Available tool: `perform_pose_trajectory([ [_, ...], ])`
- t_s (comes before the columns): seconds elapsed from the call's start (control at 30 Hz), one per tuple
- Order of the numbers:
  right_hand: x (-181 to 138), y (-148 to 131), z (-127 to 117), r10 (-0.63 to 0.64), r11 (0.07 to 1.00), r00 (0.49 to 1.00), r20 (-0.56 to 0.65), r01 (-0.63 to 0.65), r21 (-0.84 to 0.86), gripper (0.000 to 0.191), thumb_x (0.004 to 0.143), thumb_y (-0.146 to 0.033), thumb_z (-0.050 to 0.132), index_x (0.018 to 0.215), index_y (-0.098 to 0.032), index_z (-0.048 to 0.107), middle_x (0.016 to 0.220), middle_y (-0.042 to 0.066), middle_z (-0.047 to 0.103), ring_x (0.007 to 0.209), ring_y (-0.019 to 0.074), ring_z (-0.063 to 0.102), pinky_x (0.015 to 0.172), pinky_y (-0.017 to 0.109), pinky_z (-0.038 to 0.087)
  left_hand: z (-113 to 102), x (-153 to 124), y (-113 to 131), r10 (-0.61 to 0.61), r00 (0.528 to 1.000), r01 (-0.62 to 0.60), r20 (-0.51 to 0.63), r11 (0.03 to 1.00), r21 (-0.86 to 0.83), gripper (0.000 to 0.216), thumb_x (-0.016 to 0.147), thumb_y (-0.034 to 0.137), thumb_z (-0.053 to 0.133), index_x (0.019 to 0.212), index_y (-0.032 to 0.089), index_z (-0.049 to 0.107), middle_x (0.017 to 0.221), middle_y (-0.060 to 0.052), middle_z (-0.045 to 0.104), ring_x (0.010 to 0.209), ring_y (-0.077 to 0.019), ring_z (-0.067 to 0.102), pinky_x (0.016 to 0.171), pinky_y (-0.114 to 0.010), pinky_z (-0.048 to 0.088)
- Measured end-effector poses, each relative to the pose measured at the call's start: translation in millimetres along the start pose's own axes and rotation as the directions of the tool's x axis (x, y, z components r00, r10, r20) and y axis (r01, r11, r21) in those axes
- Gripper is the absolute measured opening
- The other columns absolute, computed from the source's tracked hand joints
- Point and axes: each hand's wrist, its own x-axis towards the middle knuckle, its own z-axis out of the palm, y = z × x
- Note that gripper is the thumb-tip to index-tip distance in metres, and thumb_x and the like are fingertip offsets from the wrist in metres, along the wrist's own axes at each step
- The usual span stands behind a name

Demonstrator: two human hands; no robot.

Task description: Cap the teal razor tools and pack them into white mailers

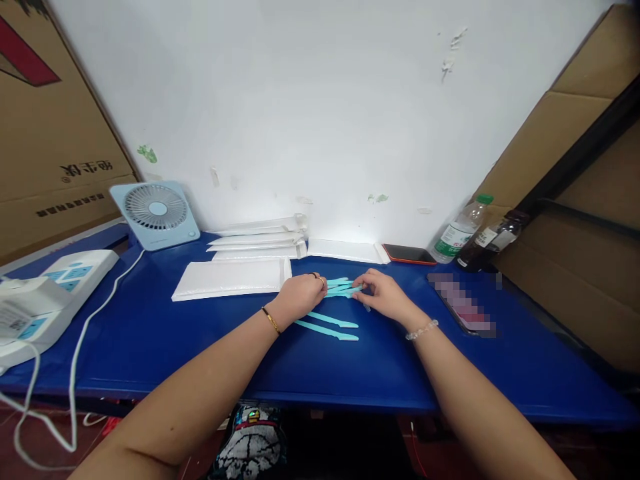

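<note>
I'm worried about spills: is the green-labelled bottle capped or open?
Capped: the green-labelled bottle has a green cap on its neck. How tightly, I cannot tell.

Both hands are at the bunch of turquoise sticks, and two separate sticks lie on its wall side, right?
Wrong side: the head view shows the two separate sticks on the near side of the bunch. The left hand and right hand are at it, as stated.

Left hand [301, 295] and right hand [384, 294] hold turquoise sticks [340, 289].
</note>
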Motion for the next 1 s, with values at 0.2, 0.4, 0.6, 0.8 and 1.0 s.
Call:
perform_pose_trajectory([
  [0.2,0,-5,-6,-0.053,0.992,0.998,0.034,0.049,0.115,0.019,0.081,-0.037,0.061,0.079,-0.021,0.070,0.082,0.003,0.057,0.066,0.0129,0.053,0.058,0.025,0.040,-11,-4,4,-0.020,1.000,0.019,-0.006,1.000,-0.013,0.021,0.090,0.025,0.040,0.086,0.021,0.060,0.090,-0.003,0.063,0.073,-0.0151,0.059,0.059,-0.023,0.041],
  [0.4,-12,5,-35,0.004,0.990,0.974,0.226,-0.035,0.133,0.028,0.078,-0.045,0.061,0.072,-0.018,0.068,0.075,0.003,0.060,0.062,0.0128,0.053,0.057,0.026,0.041,-23,-13,1,0.008,0.995,0.000,0.096,0.996,-0.084,0.023,0.088,0.029,0.042,0.084,0.021,0.063,0.088,-0.002,0.067,0.073,-0.0152,0.059,0.058,-0.024,0.039],
  [0.6,-20,18,-50,0.139,0.981,0.949,0.282,-0.170,0.090,0.025,0.074,-0.042,0.065,0.076,-0.018,0.071,0.076,0.004,0.066,0.067,0.0157,0.059,0.061,0.027,0.044,-26,-15,-5,0.052,0.972,-0.003,0.228,0.978,-0.208,0.019,0.080,0.033,0.052,0.077,0.022,0.067,0.080,-0.001,0.068,0.071,-0.0158,0.059,0.055,-0.024,0.036],
  [0.8,-5,6,-14,-0.043,0.999,0.990,0.134,0.044,0.001,0.017,0.076,-0.033,0.065,0.085,-0.019,0.068,0.082,0.003,0.060,0.068,0.0134,0.056,0.061,0.025,0.043,-16,-9,-6,0.017,0.999,-0.009,0.044,0.985,-0.174,0.027,0.082,0.039,0.054,0.101,0.023,0.063,0.097,-0.003,0.064,0.078,-0.0166,0.059,0.061,-0.025,0.040],
  [1.0,-1,-12,-4,-0.129,0.974,0.980,0.154,0.155,-0.168,0.006,0.075,-0.016,0.059,0.074,-0.018,0.064,0.077,0.002,0.058,0.064,0.0119,0.054,0.060,0.023,0.039,-5,-3,-6,0.076,0.997,-0.078,-0.023,0.995,-0.060,0.026,0.085,0.033,0.053,0.106,0.023,0.061,0.104,-0.004,0.061,0.083,-0.0172,0.059,0.068,-0.025,0.043],
])
